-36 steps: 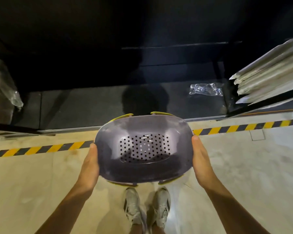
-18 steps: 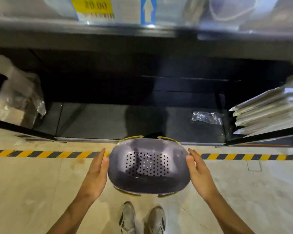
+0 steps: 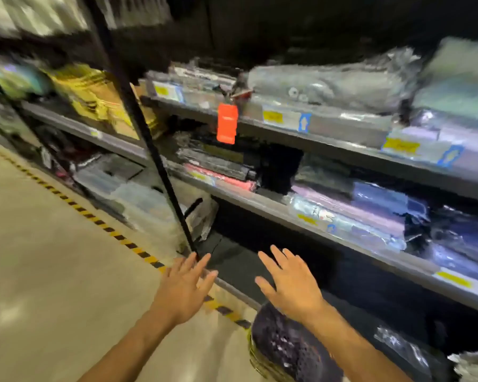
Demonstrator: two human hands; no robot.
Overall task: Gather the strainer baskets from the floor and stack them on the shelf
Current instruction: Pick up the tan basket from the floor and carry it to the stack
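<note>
The purple strainer basket [image 3: 290, 346], perforated with a yellow rim, sits low at the front edge of the dark bottom shelf [image 3: 238, 260], partly hidden under my right forearm. Neither hand touches it. My left hand [image 3: 182, 288] hovers above the floor and the shelf edge with fingers spread and straight. My right hand [image 3: 287, 285] hovers over the bottom shelf just beyond the basket, fingers also spread. The frame is motion-blurred.
Metal racking fills the right side, its middle shelf [image 3: 342, 238] and upper shelf [image 3: 329, 139] packed with plastic-wrapped goods. A black upright post [image 3: 160, 175] stands left of my hands. An orange tag [image 3: 226, 124] hangs from the upper shelf. Yellow-black hazard tape [image 3: 94, 216] lines the concrete floor.
Both hands have let go of the basket, which now sits at the bottom shelf's edge. My view has swung up and left along the racking, and both hands are spread.
</note>
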